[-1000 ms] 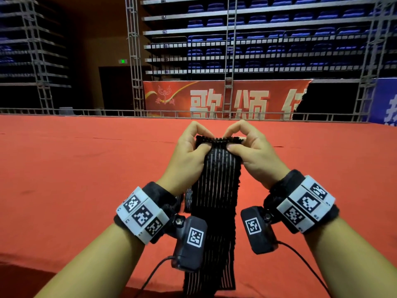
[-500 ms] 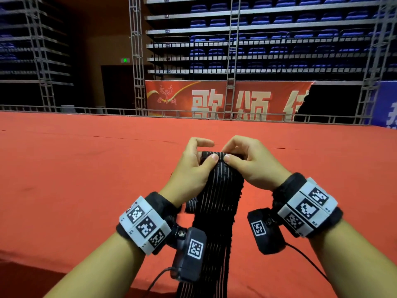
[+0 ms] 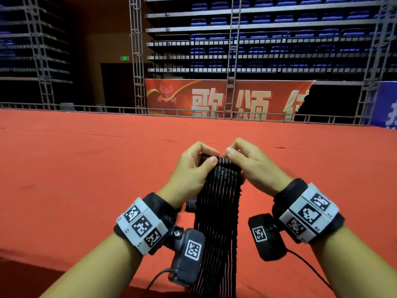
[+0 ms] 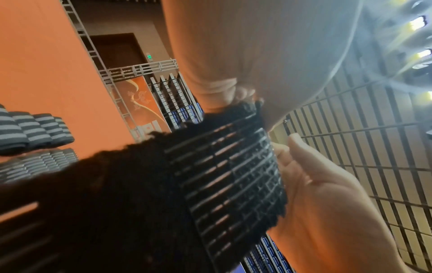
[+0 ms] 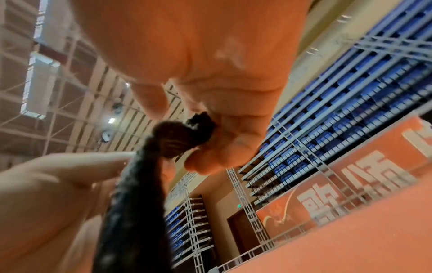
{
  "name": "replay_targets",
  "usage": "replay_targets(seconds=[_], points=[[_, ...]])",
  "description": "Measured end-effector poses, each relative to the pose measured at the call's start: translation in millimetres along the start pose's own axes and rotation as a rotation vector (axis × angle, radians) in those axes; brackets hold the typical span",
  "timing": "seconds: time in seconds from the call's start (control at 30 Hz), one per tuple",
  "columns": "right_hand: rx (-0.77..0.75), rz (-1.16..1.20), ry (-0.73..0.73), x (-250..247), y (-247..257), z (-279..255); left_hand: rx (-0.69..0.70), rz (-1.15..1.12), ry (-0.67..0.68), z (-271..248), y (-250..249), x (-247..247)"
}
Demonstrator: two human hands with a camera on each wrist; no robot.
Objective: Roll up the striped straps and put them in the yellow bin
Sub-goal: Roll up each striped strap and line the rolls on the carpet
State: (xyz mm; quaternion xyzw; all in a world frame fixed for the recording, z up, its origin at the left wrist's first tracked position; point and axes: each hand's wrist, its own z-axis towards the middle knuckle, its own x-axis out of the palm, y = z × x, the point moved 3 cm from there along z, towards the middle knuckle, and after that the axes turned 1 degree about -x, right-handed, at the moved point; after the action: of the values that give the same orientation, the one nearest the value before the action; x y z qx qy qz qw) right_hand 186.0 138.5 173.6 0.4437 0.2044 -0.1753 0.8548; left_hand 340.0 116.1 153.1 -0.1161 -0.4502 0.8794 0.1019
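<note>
A black strap with thin white stripes (image 3: 217, 203) hangs down between my wrists, above the red cloth. Its top end is curled into a small roll (image 3: 219, 161). My left hand (image 3: 191, 168) pinches the roll's left side with thumb and fingers. My right hand (image 3: 251, 162) pinches its right side. The left wrist view shows the strap (image 4: 224, 171) stretched across, my left hand's fingers (image 4: 217, 92) at its upper edge. In the right wrist view the rolled end (image 5: 184, 136) sits between my right hand's fingers (image 5: 224, 144). The yellow bin is out of view.
A wide red-covered surface (image 3: 86, 168) stretches ahead to a metal rail (image 3: 107, 108). More striped straps, rolled (image 4: 35, 131), lie on the red cloth in the left wrist view. A red banner (image 3: 214, 97) and blue seating stand beyond.
Both hands have dropped a little and turned the strap's flat top edge over into a small roll. The hanging part sits lower in the head view.
</note>
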Motion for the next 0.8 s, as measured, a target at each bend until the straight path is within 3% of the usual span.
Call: replay_targets(seconds=[0.07,0.13,0.23,0.37,0.57,0.67,0.8], points=[[0.067,0.062,0.035,-1,-5,-1,-0.006,0.0,0.012,0,2,-1],[0.013,0.046,0.009,-2,-7,-2,-0.058,-0.024,0.015,-1,5,0],[-0.13,-0.188,-0.097,-4,-6,-4,-0.091,-0.02,0.019,0,8,2],[-0.205,-0.371,-0.083,2,-4,-7,-0.051,0.013,-0.002,1,8,0],[-0.059,-0.036,-0.082,1,-10,-3,-0.017,0.011,0.044,-1,10,3],[-0.102,-0.03,-0.088,7,-8,-5,-0.009,0.037,-0.011,-1,14,2],[0.084,0.198,-0.09,17,-11,-4,0.061,0.052,-0.105,2,12,-2]])
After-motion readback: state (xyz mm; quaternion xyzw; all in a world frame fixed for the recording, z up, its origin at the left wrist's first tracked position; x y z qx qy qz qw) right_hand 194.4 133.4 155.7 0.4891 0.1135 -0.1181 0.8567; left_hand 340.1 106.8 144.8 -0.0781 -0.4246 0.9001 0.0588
